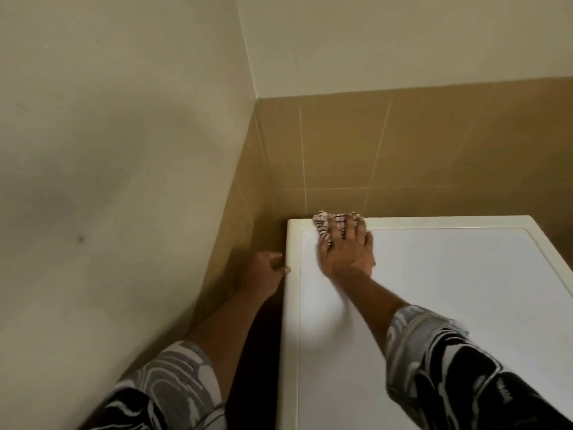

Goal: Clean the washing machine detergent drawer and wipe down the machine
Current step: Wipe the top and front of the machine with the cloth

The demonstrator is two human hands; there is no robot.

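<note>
The white top of the washing machine fills the lower right of the view. My right hand lies flat with spread fingers on a striped cloth, pressing it onto the machine's far left corner by the back rim. My left hand grips the machine's left top edge, thumb on the rim and fingers down the side. The detergent drawer is out of sight.
A cream plaster wall stands close on the left. Tan wall tiles run behind the machine. A narrow dark gap separates the machine's left side from the wall.
</note>
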